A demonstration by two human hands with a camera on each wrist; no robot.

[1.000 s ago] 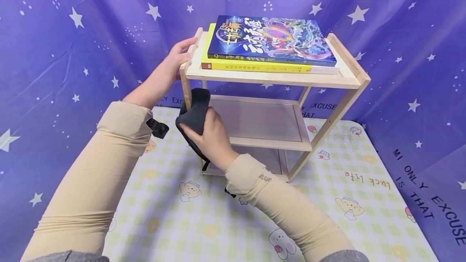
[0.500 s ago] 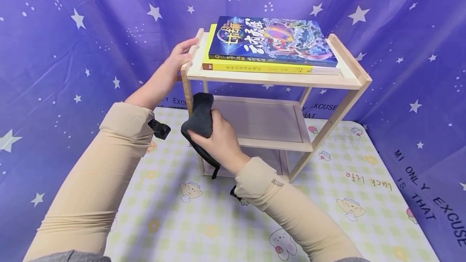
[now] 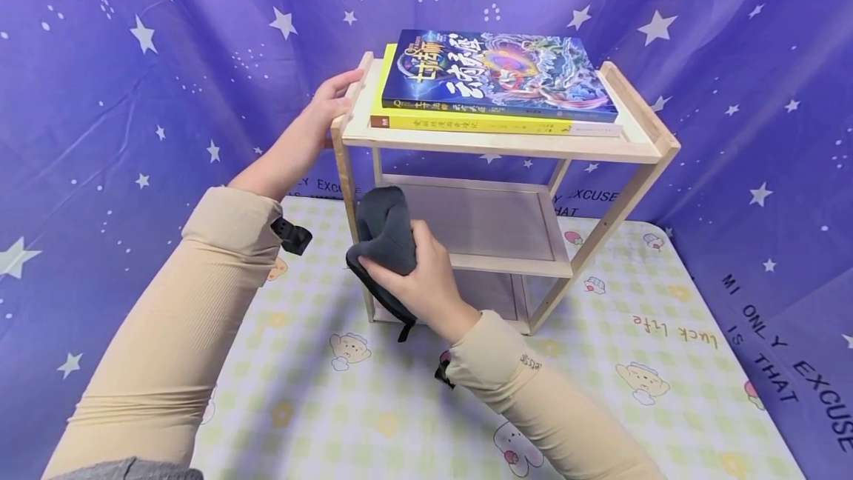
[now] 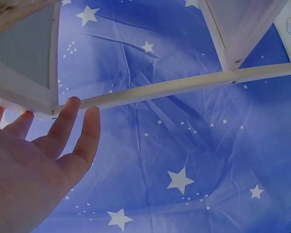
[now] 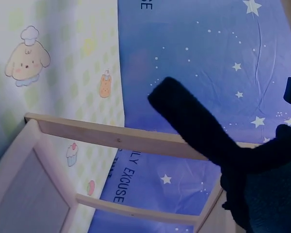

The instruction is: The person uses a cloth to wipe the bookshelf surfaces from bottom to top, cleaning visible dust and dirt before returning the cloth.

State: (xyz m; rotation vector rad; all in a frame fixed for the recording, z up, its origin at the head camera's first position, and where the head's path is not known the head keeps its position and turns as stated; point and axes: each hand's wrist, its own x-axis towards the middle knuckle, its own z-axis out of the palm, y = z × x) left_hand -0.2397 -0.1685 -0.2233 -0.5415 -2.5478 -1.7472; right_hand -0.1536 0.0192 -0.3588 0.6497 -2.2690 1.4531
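Observation:
My right hand (image 3: 429, 280) grips a folded dark grey cloth (image 3: 392, 232) with a black edge and a short dangling tail. The cloth is in front of the left front post of a three-tier wooden shelf (image 3: 493, 142). In the right wrist view the fuzzy dark cloth (image 5: 194, 121) overlaps a wooden post, and the hand itself is hidden there. My left hand (image 3: 320, 113) rests on the left end rail of the top tier. Its fingers show nearly straight and spread at the shelf's edge in the left wrist view.
Two books lie stacked on the top tier: a blue illustrated one (image 3: 500, 72) over a yellow one (image 3: 466, 123). The shelf stands on a checked tablecloth (image 3: 320, 406) with cartoon prints. Blue star-patterned curtain (image 3: 200, 43) surrounds the table at the back and sides.
My right hand has drawn the cloth away from the left front post, down and to the right, toward me. The left hand, shelf and books stay in place.

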